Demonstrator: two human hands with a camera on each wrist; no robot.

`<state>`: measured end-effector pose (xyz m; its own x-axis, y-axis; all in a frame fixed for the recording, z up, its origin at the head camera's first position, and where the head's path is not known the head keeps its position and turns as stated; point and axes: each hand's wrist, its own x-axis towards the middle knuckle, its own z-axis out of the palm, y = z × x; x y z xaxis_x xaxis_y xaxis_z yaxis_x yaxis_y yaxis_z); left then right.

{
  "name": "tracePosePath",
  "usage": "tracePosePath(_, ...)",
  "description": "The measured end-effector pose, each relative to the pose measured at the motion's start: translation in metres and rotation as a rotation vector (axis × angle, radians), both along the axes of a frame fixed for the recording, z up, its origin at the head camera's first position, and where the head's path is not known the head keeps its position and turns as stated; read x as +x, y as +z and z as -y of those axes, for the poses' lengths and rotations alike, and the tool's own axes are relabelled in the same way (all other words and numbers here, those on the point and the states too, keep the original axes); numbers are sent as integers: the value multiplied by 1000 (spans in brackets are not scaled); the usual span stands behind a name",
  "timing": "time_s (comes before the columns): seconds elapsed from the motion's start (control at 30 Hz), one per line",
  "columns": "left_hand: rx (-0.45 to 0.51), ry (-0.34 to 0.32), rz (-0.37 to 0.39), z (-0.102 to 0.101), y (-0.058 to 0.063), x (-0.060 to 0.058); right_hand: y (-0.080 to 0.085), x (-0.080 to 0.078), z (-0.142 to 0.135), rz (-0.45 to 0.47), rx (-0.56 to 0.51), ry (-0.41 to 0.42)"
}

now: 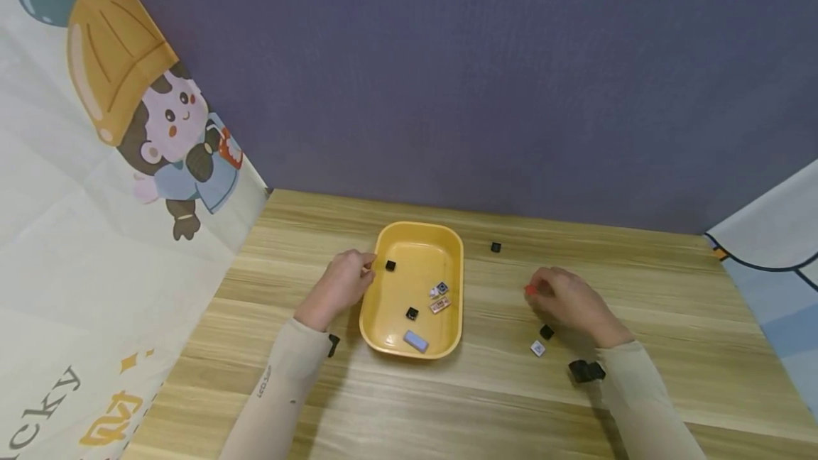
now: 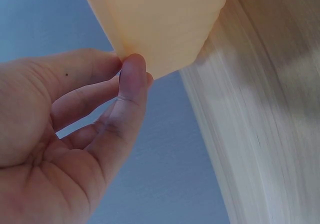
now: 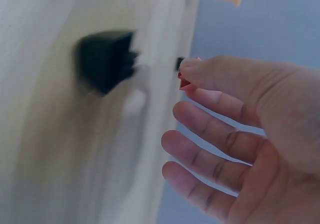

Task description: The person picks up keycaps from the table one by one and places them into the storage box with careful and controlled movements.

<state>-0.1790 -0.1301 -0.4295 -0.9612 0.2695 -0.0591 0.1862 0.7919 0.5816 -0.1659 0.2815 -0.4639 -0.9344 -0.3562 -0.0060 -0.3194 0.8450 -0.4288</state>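
Pinching the red keycap [image 3: 186, 81] between thumb and index finger, the right hand [image 1: 569, 302] holds it over the table [image 1: 486, 410], to the right of the yellow tray [image 1: 399, 297], its other three fingers spread free. The keycap looks hollow, so it should be very light and stiff, hardly fragile, but smooth enough to twist or slip out; opposite side walls seem the best hold. Just beside that hand lie a black keycap [image 1: 547, 332] and a white keycap [image 1: 538, 348]. The left hand [image 1: 341, 286] grips the tray's left edge with thumb and fingertips; the thin plastic should be light and apt to slide. Inside lie several pieces, among them a lavender bar [image 1: 416, 341].
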Motion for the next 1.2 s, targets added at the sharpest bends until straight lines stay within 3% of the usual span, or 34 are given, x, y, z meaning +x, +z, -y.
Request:
tracePosePath(0.17, 1, 12, 8, 0, 0, 0, 16, 3, 15, -23, -20, 3)
tracePosePath(0.43, -1, 8, -2, 2, 0, 0, 47, 3, 59, -136, -9, 60)
tracePosePath(0.7, 4, 4, 9, 2, -1, -1, 69, 5, 111, -279, -40, 191)
tracePosePath(0.9, 8, -4, 6, 1, -2, -2, 75, 11, 130, -275, -44, 240)
tracePosePath(1.2, 7, -7, 0, 1, -1, -1, 76, 15, 130, -275, -46, 245)
